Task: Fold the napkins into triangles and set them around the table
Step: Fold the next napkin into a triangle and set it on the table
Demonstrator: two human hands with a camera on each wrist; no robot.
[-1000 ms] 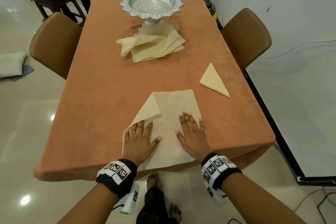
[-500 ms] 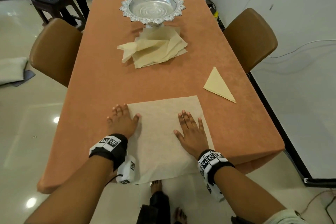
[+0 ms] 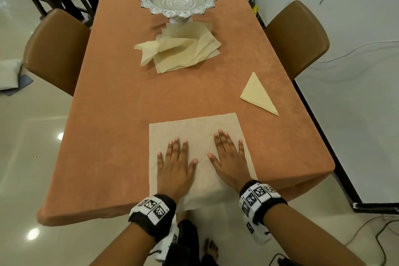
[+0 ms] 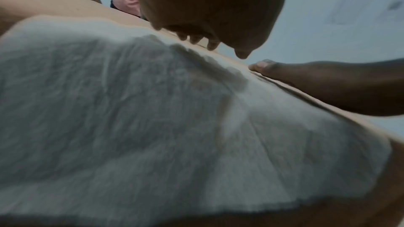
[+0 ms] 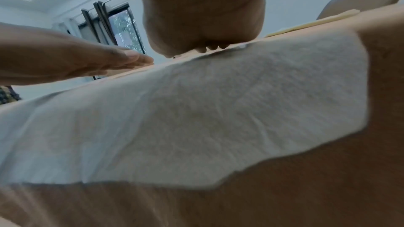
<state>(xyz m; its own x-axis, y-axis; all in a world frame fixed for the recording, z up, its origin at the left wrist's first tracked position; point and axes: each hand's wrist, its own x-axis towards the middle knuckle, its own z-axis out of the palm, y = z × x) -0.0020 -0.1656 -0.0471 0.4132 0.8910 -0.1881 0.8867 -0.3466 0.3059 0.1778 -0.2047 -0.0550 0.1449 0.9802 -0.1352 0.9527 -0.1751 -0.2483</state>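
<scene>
On the orange-clothed table (image 3: 121, 114) an unfolded napkin (image 3: 194, 127) lies square at the near edge, its near side hanging over, with a pile of loose napkins (image 3: 183, 54) farther up and one finished triangle (image 3: 258, 95) to the right. My left hand (image 3: 174, 166) and right hand (image 3: 231, 160) press it flat, each grip spread and pinching nothing. I judge this the smoothing step; next, one hand must pinch a corner and carry it diagonally across while the other pins the sheet.
</scene>
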